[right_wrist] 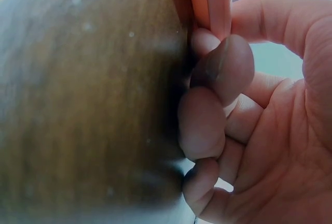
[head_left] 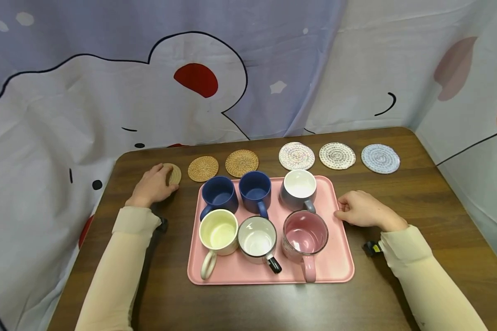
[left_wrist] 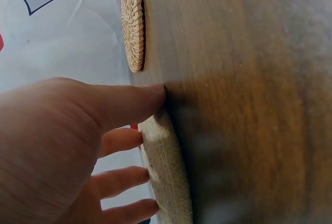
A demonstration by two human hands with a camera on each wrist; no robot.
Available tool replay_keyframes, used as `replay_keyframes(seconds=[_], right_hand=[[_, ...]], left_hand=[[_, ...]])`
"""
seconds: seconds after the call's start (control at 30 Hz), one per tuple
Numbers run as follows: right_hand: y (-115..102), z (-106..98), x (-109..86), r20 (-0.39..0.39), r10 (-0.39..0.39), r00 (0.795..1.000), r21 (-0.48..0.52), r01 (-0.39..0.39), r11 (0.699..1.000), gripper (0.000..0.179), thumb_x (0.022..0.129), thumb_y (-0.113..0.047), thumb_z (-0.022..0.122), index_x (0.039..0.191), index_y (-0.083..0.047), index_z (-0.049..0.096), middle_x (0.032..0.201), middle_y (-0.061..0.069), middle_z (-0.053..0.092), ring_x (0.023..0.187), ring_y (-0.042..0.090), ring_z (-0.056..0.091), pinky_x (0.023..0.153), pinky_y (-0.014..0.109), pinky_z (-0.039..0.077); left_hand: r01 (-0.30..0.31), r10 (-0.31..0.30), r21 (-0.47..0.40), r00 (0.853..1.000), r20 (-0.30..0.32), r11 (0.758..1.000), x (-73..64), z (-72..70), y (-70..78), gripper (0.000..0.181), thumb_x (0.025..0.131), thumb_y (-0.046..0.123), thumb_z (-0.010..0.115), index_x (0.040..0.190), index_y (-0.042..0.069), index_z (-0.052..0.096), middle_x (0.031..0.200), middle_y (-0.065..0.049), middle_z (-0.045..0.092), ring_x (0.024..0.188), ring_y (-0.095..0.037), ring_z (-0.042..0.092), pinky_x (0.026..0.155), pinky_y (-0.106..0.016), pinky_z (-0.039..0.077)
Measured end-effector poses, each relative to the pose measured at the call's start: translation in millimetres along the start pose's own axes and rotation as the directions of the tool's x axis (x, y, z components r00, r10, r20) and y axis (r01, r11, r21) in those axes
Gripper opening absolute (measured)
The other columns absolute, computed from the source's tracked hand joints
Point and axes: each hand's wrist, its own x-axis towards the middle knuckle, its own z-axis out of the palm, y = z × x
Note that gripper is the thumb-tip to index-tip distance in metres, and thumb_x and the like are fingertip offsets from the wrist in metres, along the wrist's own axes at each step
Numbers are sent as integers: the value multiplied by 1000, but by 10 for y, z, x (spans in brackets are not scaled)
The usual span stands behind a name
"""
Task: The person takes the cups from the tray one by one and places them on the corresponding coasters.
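At the table's far left, my left hand holds a round beige woven coaster by its edge. In the left wrist view the thumb lies at the near rim of this coaster, and the other fingers spread along its far side. My right hand pinches the right edge of a pink tray, thumb above and curled fingers beneath. On the tray stand two dark blue mugs, a grey-and-white mug, a pale yellow mug, a white mug with a black handle and a pink mug.
Along the back of the wooden table lie two tan woven coasters, two whitish ones and a pale blue one. A printed curtain hangs close behind the table's back edge.
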Motion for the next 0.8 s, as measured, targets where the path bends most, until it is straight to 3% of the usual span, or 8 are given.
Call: replay_keyframes(seconds=[0.3, 0.8], right_hand=[[8, 10, -10, 9, 7, 1000, 6, -7, 1000, 36, 88, -24, 74, 61, -19, 51, 54, -12, 41, 52, 7, 40, 55, 26, 31], [26, 12, 20, 18, 24, 1000, 0, -24, 1000, 35, 89, -23, 73, 61, -19, 53, 54, -9, 45, 52, 8, 43, 55, 26, 33]], left_hand=[[38, -38, -22, 999, 8, 999, 48, -13, 12, 75, 100, 34, 61, 161, 4, 29, 166, -33, 19, 147, -61, 23, 113, -76, 30], [47, -47, -13, 999, -1, 999, 78, -6, -31, 77, 98, 38, 62, 161, 6, 30, 165, -32, 22, 146, -60, 26, 111, -76, 32]])
